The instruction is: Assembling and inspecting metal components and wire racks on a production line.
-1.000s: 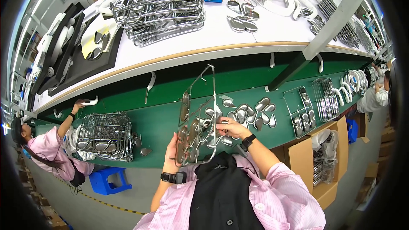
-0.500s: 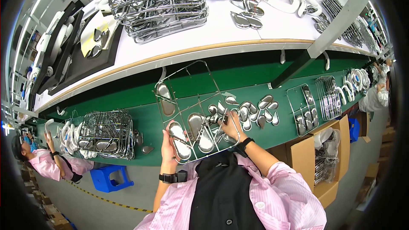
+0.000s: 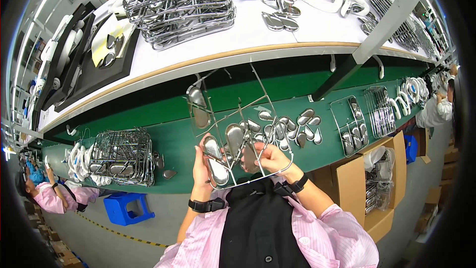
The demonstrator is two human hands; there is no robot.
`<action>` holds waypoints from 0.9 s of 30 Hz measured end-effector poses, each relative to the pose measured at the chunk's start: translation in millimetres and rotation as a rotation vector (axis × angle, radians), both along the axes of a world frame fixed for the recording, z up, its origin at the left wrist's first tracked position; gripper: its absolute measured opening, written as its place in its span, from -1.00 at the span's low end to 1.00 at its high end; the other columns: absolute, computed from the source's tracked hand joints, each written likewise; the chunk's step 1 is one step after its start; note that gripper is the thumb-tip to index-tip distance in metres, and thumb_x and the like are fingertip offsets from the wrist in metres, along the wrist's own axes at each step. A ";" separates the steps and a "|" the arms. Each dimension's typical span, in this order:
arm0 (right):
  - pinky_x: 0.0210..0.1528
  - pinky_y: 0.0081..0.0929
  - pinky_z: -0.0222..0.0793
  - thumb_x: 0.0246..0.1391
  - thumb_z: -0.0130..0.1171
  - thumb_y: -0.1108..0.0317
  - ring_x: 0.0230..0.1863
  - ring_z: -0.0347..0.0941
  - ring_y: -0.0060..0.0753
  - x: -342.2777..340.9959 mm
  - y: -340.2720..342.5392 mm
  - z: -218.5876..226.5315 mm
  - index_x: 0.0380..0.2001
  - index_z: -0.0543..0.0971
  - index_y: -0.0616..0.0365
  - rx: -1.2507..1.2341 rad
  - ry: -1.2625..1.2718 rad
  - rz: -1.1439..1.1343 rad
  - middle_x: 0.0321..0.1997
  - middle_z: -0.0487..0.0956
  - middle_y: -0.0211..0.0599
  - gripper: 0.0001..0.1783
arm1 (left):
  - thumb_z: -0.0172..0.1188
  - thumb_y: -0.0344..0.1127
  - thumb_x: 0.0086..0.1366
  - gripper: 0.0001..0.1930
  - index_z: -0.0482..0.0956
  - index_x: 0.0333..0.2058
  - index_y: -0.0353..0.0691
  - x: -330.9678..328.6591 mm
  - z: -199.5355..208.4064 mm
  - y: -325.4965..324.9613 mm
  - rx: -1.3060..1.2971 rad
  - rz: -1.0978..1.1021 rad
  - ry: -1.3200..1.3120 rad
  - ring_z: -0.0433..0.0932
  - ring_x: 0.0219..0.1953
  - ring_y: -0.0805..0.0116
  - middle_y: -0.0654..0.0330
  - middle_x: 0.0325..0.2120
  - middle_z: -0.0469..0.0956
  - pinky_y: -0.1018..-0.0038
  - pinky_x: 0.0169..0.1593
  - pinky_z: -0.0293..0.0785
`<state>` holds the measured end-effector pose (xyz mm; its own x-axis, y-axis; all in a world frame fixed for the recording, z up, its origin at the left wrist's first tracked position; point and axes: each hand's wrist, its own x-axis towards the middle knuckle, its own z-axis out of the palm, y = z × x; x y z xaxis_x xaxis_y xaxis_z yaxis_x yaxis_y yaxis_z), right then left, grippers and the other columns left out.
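Observation:
A chrome wire rack [image 3: 262, 88] is held tilted in front of me, with several shiny teardrop-shaped metal pieces hung in it. My left hand [image 3: 201, 168] is closed round its lower left side, beside a mirror-like metal piece [image 3: 218, 171]. My right hand [image 3: 273, 159] reaches to the rack's lower right part, fingers pinched on a shiny metal piece [image 3: 252, 156] at the wires. Another metal piece [image 3: 234, 139] sits in the middle of the rack, and one more [image 3: 199, 106] at its upper left. Loose teardrop metal pieces [image 3: 305, 116] lie on the green bench behind and right of it.
On the green bench [image 3: 176, 156], a stack of filled racks [image 3: 121, 154] stands left, and a part-filled rack [image 3: 349, 126] lies right. A white shelf [image 3: 267, 62] with a grey post [image 3: 382, 32] runs above. An open carton [image 3: 349, 183] is at right; a blue stool [image 3: 126, 208] at left.
My right hand has come from among the loose pieces toward the rack and now pinches a metal piece there. The rack has shifted slightly right and tilted; my left hand still holds it.

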<state>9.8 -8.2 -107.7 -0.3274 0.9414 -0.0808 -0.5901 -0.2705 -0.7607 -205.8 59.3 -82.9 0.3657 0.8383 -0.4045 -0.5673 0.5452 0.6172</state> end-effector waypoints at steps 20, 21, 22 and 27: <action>-0.11 -0.49 0.46 -0.01 0.28 0.27 -0.01 0.51 -0.25 -8.4 7.9 -12.4 0.09 0.38 0.08 0.080 0.219 -0.089 -0.13 0.50 -0.34 -0.43 | -0.24 0.07 0.44 -0.47 0.29 0.19 -0.16 -6.8 -40.6 -13.5 -0.317 -0.325 -0.025 0.57 -0.29 0.25 0.02 -0.17 0.55 0.42 -0.24 0.54; -0.11 -0.49 0.46 -0.01 0.28 0.27 -0.01 0.51 -0.25 -5.4 9.7 -27.2 0.09 0.38 0.08 0.084 0.219 -0.087 -0.13 0.50 -0.34 -0.43 | -0.24 0.08 0.44 -0.47 0.29 0.19 -0.16 -9.8 -44.6 -12.7 -0.293 -0.355 -0.125 0.57 -0.28 0.26 0.01 -0.17 0.55 0.41 -0.24 0.54; -0.22 -0.55 0.42 0.00 0.28 0.26 -0.13 0.51 -0.38 -0.7 8.4 -44.2 0.03 0.40 0.09 0.005 0.212 -0.083 -0.14 0.51 -0.35 -0.49 | -0.24 0.09 0.44 -0.47 0.30 0.18 -0.15 -11.8 -46.8 -11.7 -0.269 -0.384 -0.226 0.57 -0.28 0.26 0.01 -0.17 0.54 0.41 -0.23 0.54; -0.55 -0.67 0.14 0.02 0.27 0.28 -0.50 0.31 -0.70 -12.2 25.3 -49.8 -0.26 0.53 0.11 -0.653 0.058 -0.315 -0.35 0.52 -0.48 -0.77 | -0.39 0.15 0.44 -0.49 0.19 0.20 0.05 -13.9 -24.9 -3.5 -0.081 -0.026 0.046 0.57 -0.33 0.15 -0.03 -0.26 0.52 0.29 -0.35 0.58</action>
